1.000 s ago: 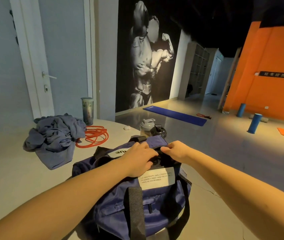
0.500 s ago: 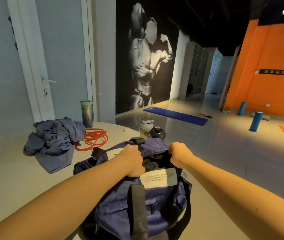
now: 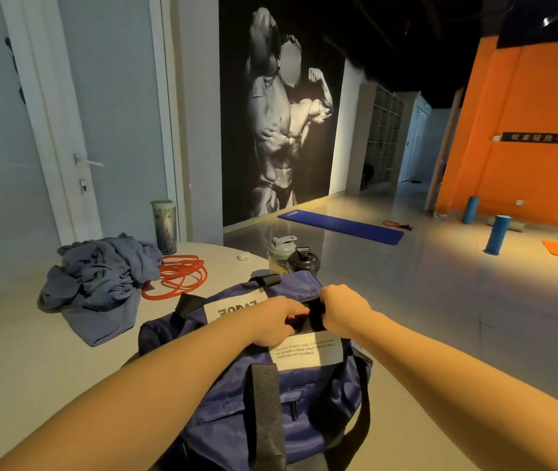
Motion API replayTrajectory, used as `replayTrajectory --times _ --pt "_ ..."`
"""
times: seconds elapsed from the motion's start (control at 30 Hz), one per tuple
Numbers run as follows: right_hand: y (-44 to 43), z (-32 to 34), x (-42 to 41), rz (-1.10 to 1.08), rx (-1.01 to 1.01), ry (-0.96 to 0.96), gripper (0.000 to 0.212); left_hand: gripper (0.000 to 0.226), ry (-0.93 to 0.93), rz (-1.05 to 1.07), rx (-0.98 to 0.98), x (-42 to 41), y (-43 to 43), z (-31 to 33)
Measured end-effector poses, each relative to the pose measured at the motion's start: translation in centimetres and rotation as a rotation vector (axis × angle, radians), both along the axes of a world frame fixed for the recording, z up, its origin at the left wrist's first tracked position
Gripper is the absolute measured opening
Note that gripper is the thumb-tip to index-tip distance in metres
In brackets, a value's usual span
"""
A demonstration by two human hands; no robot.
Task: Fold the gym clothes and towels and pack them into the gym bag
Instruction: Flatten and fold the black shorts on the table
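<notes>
Gym bag (image 3: pixel 304 402): navy duffel with black webbing straps and white printed labels, standing at the near right edge of the pale round table (image 3: pixel 33 351), mouth open, dark fabric showing inside. Left hand (image 3: pixel 272 321): fingers curled over the near lip of the mouth, grasping it. Right hand (image 3: pixel 343 309): clenched on the far right lip of the same opening. Heap of blue-grey clothes (image 3: pixel 101 280): unfolded, toward the far left edge. Orange cord (image 3: pixel 179 275): coiled, touching the heap's right side. Tall tumbler (image 3: pixel 164 226): upright at the far edge. Grey shaker bottle (image 3: pixel 279 253) and black shaker bottle (image 3: pixel 304 261): side by side just behind the bag.
</notes>
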State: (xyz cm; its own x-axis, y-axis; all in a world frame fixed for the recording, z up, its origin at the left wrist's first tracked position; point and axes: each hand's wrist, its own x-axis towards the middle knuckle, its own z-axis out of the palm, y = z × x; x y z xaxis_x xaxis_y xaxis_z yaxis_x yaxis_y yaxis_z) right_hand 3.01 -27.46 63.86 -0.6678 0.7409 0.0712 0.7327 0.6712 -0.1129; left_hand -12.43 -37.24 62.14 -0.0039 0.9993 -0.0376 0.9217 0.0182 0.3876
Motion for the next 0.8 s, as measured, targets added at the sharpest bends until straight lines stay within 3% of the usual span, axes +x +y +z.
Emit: replayTrajectory --times 0.13,0.23,0.3,0.47,0.53,0.63,0.73,0.8 --pt "-1.3 0.3 0.7 0.068 0.194 0.213 0.016 0.044 -0.021 0.044 0.119 0.5 1.5 -1.0" --pt "-1.7 0.1 2.4 0.113 0.04 0.349 0.013 0.018 0.032 0.107 0.235 1.6 2.6 -1.5" --pt "-1.7 0.2 3.5 0.155 -0.074 0.372 0.01 0.015 0.008 0.208 0.276 2.4 3.1 -1.4" --pt "-1.0 -0.3 6.7 0.312 -0.039 0.168 0.019 0.016 -0.294 0.22 0.095 3.6 3.6 -0.1" --pt "-0.4 -1.0 7.3 0.322 -0.021 0.228 0.021 0.023 -0.356 0.177 0.002 4.2 3.7 0.0" --pt "-0.3 -1.0 7.1 0.295 -0.115 0.482 0.027 0.026 -0.429 0.161 -0.055 5.1 3.8 0.2" --pt "-0.9 -1.0 6.9 0.282 -0.152 0.526 0.029 0.032 -0.138 0.056 0.024 5.3 3.7 0.1" --pt "-1.0 -1.2 7.0 0.263 -0.19 0.495 0.028 0.029 -0.044 0.018 0.041 5.0 3.3 -0.3"
